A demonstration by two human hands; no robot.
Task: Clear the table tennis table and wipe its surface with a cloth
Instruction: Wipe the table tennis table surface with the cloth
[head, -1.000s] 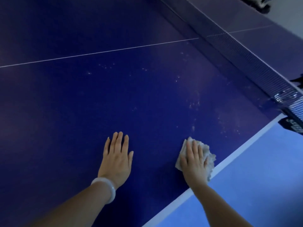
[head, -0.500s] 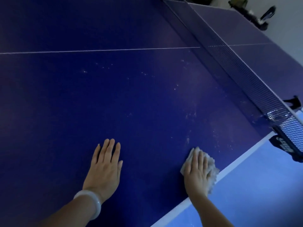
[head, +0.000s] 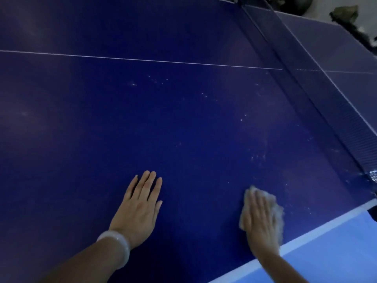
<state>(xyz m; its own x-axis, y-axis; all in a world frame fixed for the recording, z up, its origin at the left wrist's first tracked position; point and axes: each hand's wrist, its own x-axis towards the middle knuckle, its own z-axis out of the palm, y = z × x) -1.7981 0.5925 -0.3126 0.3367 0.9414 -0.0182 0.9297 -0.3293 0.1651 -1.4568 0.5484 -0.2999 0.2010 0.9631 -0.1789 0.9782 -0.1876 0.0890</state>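
pressing flat with straight fingers, the right hand is holding a pale cloth against the blue table, just inside its white side edge and near the net. the left hand is lying spread beside it, well apart, wearing a pale bangle.

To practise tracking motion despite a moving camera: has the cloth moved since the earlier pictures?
Yes, slightly. The cloth under the right hand has slid along the white edge line towards the net, away from the left hand.
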